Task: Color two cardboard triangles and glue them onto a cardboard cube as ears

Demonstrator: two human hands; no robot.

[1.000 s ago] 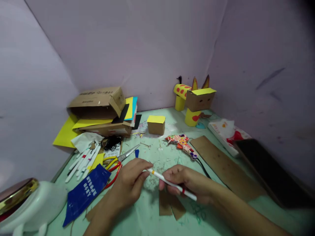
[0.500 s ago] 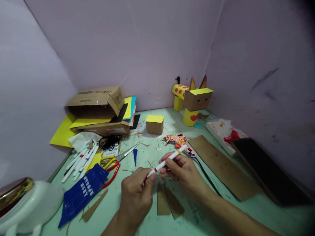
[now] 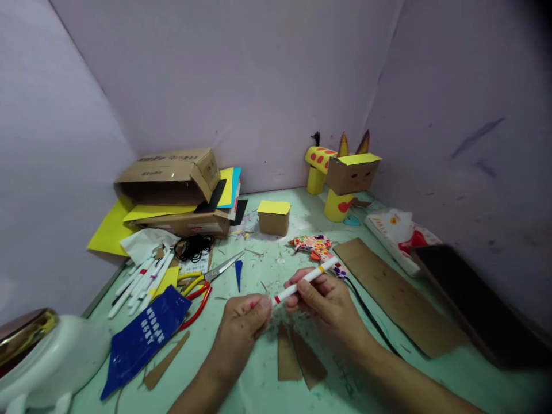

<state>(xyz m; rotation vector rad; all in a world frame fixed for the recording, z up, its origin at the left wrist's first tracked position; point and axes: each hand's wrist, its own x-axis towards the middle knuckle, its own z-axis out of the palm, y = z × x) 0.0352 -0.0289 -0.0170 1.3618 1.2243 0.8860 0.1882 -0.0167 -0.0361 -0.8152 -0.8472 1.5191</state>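
A white marker (image 3: 307, 280) with a red band and an orange band slants over the middle of the table. My right hand (image 3: 324, 296) pinches its middle between thumb and fingers. At the marker's lower left end, my left hand (image 3: 248, 316) is closed with thumb and finger pressed round the tip. Two cardboard strips (image 3: 288, 356) lie on the table just below the hands. Behind the marker sits a floral-patterned glue gun (image 3: 314, 244) with a black cord. Farther back stands a small cardboard box (image 3: 274, 221) with a yellow top.
Scissors (image 3: 209, 282), several white markers (image 3: 140, 282) and a blue packet (image 3: 146, 339) lie left. Cardboard boxes (image 3: 172, 172) are stacked behind them. A yellow cardboard animal figure (image 3: 338, 204) stands back right. A long cardboard piece (image 3: 397, 299) and a dark slab (image 3: 474, 305) lie right.
My right hand and the marker have shifted slightly right. My left hand's thumb has moved up and now lies flatter by the marker's end. The view has shifted a little.
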